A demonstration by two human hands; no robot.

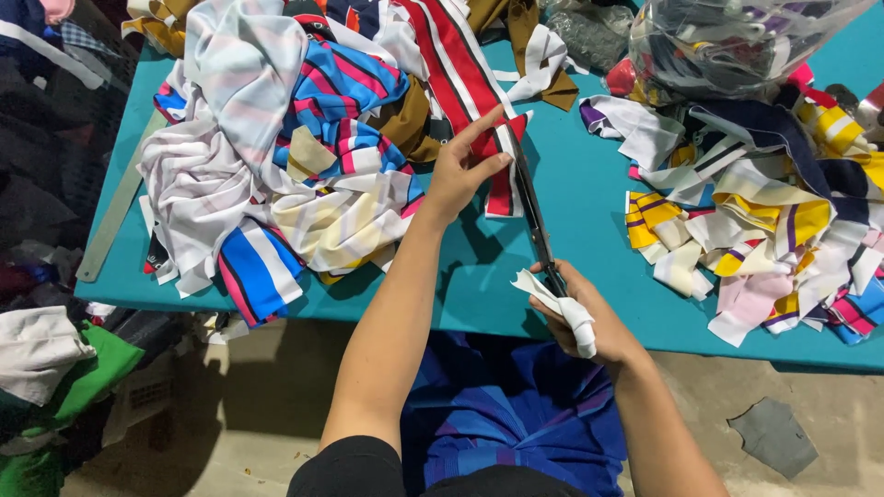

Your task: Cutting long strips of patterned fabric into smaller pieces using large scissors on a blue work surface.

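We noted black short sleeves (354,465) on both arms, forearms bare. White cloth wrapping (573,317) covered fingers of the right grip (580,313). Lap garment (516,414): blue with purple stripes.

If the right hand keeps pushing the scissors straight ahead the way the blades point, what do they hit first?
Likely the red and white striped strip that the left hand pinches: the scissors in the right hand point up at it, tips already at its edge. Depth is unclear.
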